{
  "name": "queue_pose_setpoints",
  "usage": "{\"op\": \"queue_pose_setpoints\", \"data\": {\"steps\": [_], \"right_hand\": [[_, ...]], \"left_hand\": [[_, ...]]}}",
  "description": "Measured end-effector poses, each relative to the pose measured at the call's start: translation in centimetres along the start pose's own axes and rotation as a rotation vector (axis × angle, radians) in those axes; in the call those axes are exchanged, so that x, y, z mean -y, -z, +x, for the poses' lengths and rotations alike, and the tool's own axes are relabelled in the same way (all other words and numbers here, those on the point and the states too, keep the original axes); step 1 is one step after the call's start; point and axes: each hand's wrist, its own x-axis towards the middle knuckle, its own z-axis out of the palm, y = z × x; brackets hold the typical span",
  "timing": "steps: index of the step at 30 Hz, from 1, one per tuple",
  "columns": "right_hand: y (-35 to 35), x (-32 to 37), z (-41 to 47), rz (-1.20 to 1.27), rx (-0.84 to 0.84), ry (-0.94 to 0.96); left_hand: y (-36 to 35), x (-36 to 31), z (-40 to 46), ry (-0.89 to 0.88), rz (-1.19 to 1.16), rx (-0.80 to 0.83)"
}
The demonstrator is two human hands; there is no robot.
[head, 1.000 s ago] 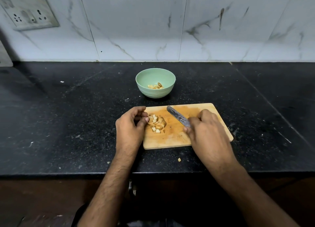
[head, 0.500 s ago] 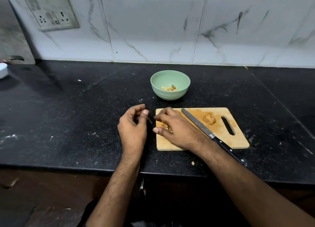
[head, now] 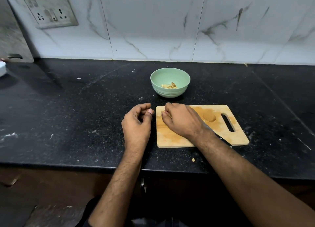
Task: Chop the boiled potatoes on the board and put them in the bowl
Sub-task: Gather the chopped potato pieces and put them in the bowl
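Home kitchen — black stone counter (head: 85,116), marble-tiled wall (head: 153,30).

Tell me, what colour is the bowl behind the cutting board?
The bowl is pale mint green, seen clearly in the head view.

Single head view, looking forward and down over counter (head: 68,124) toward tiled wall (head: 170,30), close range.

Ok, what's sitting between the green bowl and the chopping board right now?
Nothing: the head view shows only a bare strip of black counter between the green bowl and the chopping board. The right hand rests on the board's near-left part.
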Motion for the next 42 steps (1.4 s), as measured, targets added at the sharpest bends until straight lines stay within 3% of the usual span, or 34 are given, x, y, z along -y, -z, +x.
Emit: {"op": "queue_pose_setpoints", "data": {"steps": [3,5,10,15,21,26,31,36,42], "right_hand": [[0.3,0.4,0.4,0.026,-0.018,-0.078],[1.1,0.2,0.5,0.214,-0.085,-0.215],[2.4,-0.9,1.1,0.869,-0.253,-0.584],[3.4,-2.3,0.9,1.802,-0.211,-0.891],[4.9,-4.1,-0.1,2.332,-0.172,-0.968],[5.5,-5.3,-0.7,2.507,-0.23,-0.954],[5.2,-5.7,-1.1,2.565,-0.251,-0.955],[4.9,-5.4,-1.0,2.584,-0.218,-0.975],[5.0,-5.0,-1.2,2.549,-0.207,-0.988]], "left_hand": [[0.0,-0.2,-0.1,-0.023,0.021,-0.002],[0.0,-0.2,-0.2,-0.049,0.034,0.002],[-0.6,-0.5,-0.6,-0.191,0.101,0.148],[-2.0,-1.0,-1.4,-0.425,0.299,0.469],[-4.4,-1.7,-1.6,-0.596,0.655,0.686],[-5.8,-1.6,-0.5,-0.666,0.716,0.741],[-5.5,-1.3,0.2,-0.614,0.533,0.754],[-5.2,-1.8,-0.4,-0.86,0.831,0.841],[-6.9,-2.4,1.2,-0.922,0.922,0.89]]}}
